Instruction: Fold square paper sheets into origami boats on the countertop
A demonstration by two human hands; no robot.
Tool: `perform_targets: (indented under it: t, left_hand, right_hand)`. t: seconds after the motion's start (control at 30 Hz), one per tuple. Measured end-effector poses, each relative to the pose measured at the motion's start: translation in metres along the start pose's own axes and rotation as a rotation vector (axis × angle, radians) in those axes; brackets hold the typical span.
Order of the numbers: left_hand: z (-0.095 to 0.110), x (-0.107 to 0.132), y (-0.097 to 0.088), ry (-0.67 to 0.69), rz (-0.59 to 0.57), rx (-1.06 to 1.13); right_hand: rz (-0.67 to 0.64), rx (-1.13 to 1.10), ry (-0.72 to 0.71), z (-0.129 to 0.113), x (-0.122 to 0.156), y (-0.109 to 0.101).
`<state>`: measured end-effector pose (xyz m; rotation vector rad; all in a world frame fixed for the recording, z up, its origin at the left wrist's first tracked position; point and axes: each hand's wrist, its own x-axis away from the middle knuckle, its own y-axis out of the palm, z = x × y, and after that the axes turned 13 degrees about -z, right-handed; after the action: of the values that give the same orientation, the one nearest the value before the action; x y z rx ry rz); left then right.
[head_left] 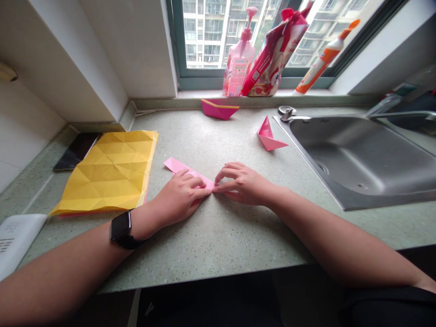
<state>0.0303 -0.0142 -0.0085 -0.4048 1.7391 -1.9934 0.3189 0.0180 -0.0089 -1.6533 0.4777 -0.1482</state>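
Note:
On the speckled countertop lies a folded strip of pink paper (174, 164), running diagonally under my fingers. My left hand (182, 193) presses on its middle and right part, fingers bent over it, hiding much of the fold. At the strip's right tip, my right hand (240, 184) pinches the end between thumb and fingers. Behind my hands, a magenta paper boat (220, 110) with a yellow edge rests near the window ledge. A pink folded paper shape (269, 136) with pointed ends stands farther right, close to the sink.
Creased yellow paper sheets (112, 170) lie at left, partly over a dark flat device (76, 151). A white device (20, 240) sits at the front left. A steel sink (361, 154) is at right. The sill holds a pump bottle (238, 66), a red bag (274, 54) and an orange-white bottle (323, 61).

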Motion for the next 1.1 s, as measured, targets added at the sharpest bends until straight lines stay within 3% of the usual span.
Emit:
perform_targets:
  t: [0.3, 0.67, 0.83, 1.1]
  left_hand:
    - [0.006, 0.001, -0.004, -0.006, 0.002, -0.028]
    - [0.008, 0.002, -0.006, -0.028, -0.051, -0.041]
    - [0.010, 0.002, -0.005, -0.030, -0.068, -0.064]
    - [0.014, -0.002, -0.005, -0.041, -0.094, -0.107]
  right_hand:
    - [-0.074, 0.047, 0.027, -0.008, 0.001, -0.011]
    - [-0.120, -0.068, 0.079, -0.001, 0.010, -0.026]
    - [-0.053, -0.085, 0.063, 0.001, 0.009, -0.023]
    - [-0.083, -0.117, 0.054, -0.004, 0.005, -0.014]
